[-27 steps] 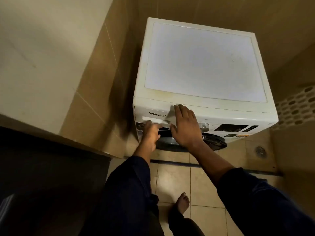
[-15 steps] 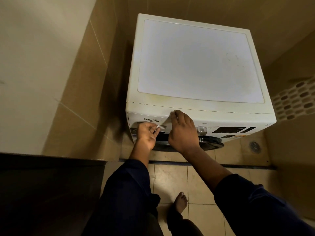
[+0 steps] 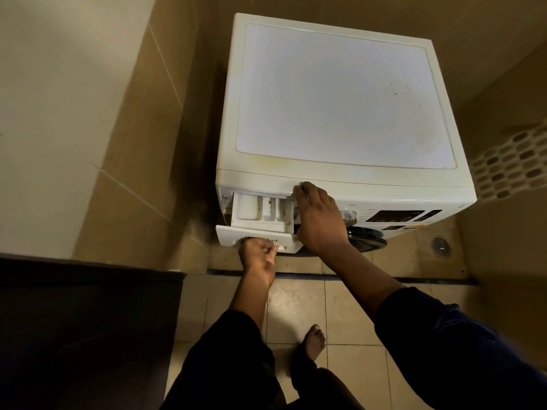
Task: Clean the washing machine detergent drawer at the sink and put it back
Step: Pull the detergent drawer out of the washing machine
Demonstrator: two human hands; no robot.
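A white front-loading washing machine [image 3: 340,96] stands against the tiled wall. Its white detergent drawer [image 3: 260,210] juts partway out of the front panel at the upper left, showing three compartments with brownish residue. My left hand [image 3: 259,257] is closed around the handle recess of the drawer's front plate. My right hand [image 3: 318,216] lies flat with spread fingers against the panel just right of the drawer, next to the control dial [image 3: 349,216].
A dark counter [image 3: 83,321] fills the lower left. Beige tiled walls close in on the left and back. A floor drain [image 3: 441,246] sits right of the machine. My bare foot [image 3: 312,341] rests on the tiled floor below the dark round door [image 3: 367,236].
The drawer was flush with the panel before; my left hand has pulled it partway out toward me. My right hand has stayed braced on the panel.
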